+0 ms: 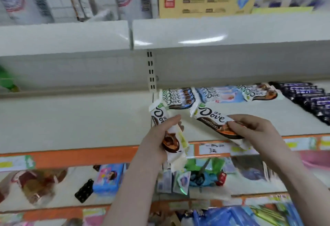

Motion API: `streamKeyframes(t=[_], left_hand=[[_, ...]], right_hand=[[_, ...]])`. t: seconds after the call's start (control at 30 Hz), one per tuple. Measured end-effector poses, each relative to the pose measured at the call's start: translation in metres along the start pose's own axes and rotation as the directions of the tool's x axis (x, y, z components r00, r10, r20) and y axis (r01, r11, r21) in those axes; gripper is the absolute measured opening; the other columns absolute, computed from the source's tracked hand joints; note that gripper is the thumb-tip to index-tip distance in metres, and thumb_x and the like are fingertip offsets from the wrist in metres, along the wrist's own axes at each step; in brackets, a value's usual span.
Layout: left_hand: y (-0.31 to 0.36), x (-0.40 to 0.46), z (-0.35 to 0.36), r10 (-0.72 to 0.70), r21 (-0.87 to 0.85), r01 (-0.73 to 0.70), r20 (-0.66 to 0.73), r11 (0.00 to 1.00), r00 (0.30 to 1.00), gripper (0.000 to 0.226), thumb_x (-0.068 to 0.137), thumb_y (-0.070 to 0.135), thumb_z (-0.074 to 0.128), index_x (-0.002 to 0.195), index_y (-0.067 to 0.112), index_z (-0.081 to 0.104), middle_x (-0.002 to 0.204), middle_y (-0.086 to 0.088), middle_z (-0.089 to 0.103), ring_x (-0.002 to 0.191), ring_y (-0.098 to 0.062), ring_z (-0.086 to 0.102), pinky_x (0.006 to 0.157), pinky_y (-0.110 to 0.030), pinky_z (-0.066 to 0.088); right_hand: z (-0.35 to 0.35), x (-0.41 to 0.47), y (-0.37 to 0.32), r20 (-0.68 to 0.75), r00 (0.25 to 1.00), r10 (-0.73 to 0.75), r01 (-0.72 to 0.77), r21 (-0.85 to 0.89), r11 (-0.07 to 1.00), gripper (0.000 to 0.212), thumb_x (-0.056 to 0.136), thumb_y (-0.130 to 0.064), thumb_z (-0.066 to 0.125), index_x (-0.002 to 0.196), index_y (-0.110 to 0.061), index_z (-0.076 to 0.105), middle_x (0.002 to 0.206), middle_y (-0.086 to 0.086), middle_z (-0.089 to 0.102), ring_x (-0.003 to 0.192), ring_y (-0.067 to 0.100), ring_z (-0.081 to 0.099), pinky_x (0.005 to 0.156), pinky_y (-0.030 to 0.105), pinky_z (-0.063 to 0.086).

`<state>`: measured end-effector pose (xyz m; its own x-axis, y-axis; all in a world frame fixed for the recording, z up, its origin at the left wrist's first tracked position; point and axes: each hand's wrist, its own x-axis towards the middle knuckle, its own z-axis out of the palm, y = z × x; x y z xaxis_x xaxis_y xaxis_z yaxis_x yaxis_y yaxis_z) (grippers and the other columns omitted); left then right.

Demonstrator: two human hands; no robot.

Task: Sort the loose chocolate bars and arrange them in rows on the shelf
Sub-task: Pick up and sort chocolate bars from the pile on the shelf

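1. We hold one Dove bar per hand: left hand (157, 136) is wrapped around the left bar (168, 132), thumb on top; right hand (257, 131) pinches the right bar (217, 124) at its lower end. Both bars are above the shelf (71, 118), not yet set down.
2. Sorted rows (219, 94) lie at the back right, with dark purple bars (310, 100) further right.
3. Risk: both bars are tilted, and the right one is held only at one end, so it could swing or slip and drop to the lower shelf (142, 186).
4. Risk: setting it down carelessly could knock the neat rows or mix flavours, since the wrappers look alike.
5. Surface: pale, smooth shelf, mostly bare on the left, with an orange price rail (80, 156) along the front. Store aisle, with another shelf above; the edges are blurred.
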<state>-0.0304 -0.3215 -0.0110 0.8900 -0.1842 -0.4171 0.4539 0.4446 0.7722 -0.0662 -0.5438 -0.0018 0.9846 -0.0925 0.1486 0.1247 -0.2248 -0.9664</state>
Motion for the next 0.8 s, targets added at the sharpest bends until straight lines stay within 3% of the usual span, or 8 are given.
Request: streamKeyframes(t=[0.07,0.2,0.33,0.43,0.5,0.6,0.73,0.8], left_hand=[[-0.023,0.000,0.034,0.002,0.061,-0.001,-0.014,0.998,1.000,0.010,0.057,0.020,0.081,0.058,0.013,0.074,0.066,-0.004,0.071,0.062,-0.016,0.067,0.068,-0.027,0.052],[-0.048,0.002,0.081,0.027,0.098,-0.026,-0.007,0.995,1.000,0.031,0.056,0.015,0.079,0.086,0.009,0.072,0.087,-0.008,0.074,0.074,-0.017,0.072,0.067,-0.030,0.056],[-0.053,0.009,0.112,0.039,0.162,-0.033,-0.033,0.986,0.999,0.016,0.066,0.010,0.078,0.080,0.010,0.070,0.058,-0.001,0.068,0.040,-0.012,0.057,0.043,-0.017,0.045],[-0.053,0.025,0.126,0.011,0.203,-0.001,-0.050,0.979,0.999,0.020,0.061,0.010,0.080,0.078,0.010,0.071,0.064,-0.006,0.069,0.050,-0.019,0.062,0.056,-0.025,0.051],[-0.051,0.039,0.132,0.017,0.199,-0.005,-0.056,0.980,0.998,0.023,0.058,0.011,0.082,0.078,0.009,0.071,0.073,-0.010,0.071,0.059,-0.022,0.065,0.063,-0.031,0.056],[-0.049,0.058,0.144,-0.022,0.175,0.033,-0.064,0.984,0.998,0.033,0.053,0.014,0.084,0.083,0.008,0.072,0.091,-0.017,0.070,0.079,-0.030,0.064,0.083,-0.039,0.054],[-0.051,0.078,0.162,-0.035,0.150,0.043,-0.059,0.988,0.998,0.017,0.054,0.011,0.083,0.068,0.010,0.074,0.074,-0.013,0.071,0.062,-0.025,0.066,0.065,-0.033,0.056],[-0.055,0.085,0.173,-0.051,0.139,0.057,-0.046,0.989,0.998,0.025,0.055,0.009,0.083,0.077,0.007,0.072,0.076,-0.015,0.070,0.062,-0.026,0.066,0.067,-0.036,0.056]], right_hand=[[-0.038,-0.007,0.001,0.041,0.999,0.000,0.001,-0.012,1.000,0.013,0.082,-0.010,0.061,0.086,-0.019,0.071,0.074,-0.013,0.074,0.064,-0.003,0.063,0.053,0.004,0.042],[-0.089,-0.011,0.004,0.118,0.993,0.023,-0.020,-0.022,1.000,0.016,0.079,-0.008,0.064,0.091,-0.015,0.071,0.074,-0.005,0.074,0.066,0.002,0.065,0.053,0.006,0.044],[-0.117,0.001,0.007,0.138,0.990,-0.005,0.011,-0.043,0.999,0.022,0.073,-0.010,0.068,0.093,-0.019,0.071,0.084,-0.001,0.074,0.078,0.008,0.067,0.070,0.011,0.050],[-0.127,0.017,0.012,0.089,0.993,-0.071,0.083,-0.130,0.988,0.023,0.074,-0.006,0.070,0.090,-0.021,0.071,0.083,-0.001,0.071,0.062,-0.003,0.062,0.056,0.006,0.045],[-0.130,0.029,0.016,0.073,0.991,-0.111,0.126,-0.233,0.964,0.024,0.074,-0.009,0.071,0.093,-0.023,0.071,0.090,-0.001,0.069,0.063,-0.004,0.061,0.059,0.008,0.046],[-0.141,0.044,0.019,0.149,0.976,-0.161,0.210,-0.414,0.886,0.037,0.068,-0.024,0.077,0.102,-0.032,0.066,0.099,-0.011,0.061,0.084,-0.004,0.058,0.078,0.014,0.047],[-0.162,0.059,0.021,0.257,0.932,-0.255,0.359,-0.569,0.740,0.050,0.066,-0.035,0.076,0.114,-0.033,0.060,0.095,-0.016,0.053,0.085,0.002,0.056,0.079,0.021,0.047],[-0.173,0.066,0.026,0.294,0.901,-0.319,0.433,-0.660,0.614,0.051,0.068,-0.037,0.074,0.116,-0.026,0.061,0.092,-0.010,0.057,0.082,0.007,0.056,0.079,0.028,0.048]])
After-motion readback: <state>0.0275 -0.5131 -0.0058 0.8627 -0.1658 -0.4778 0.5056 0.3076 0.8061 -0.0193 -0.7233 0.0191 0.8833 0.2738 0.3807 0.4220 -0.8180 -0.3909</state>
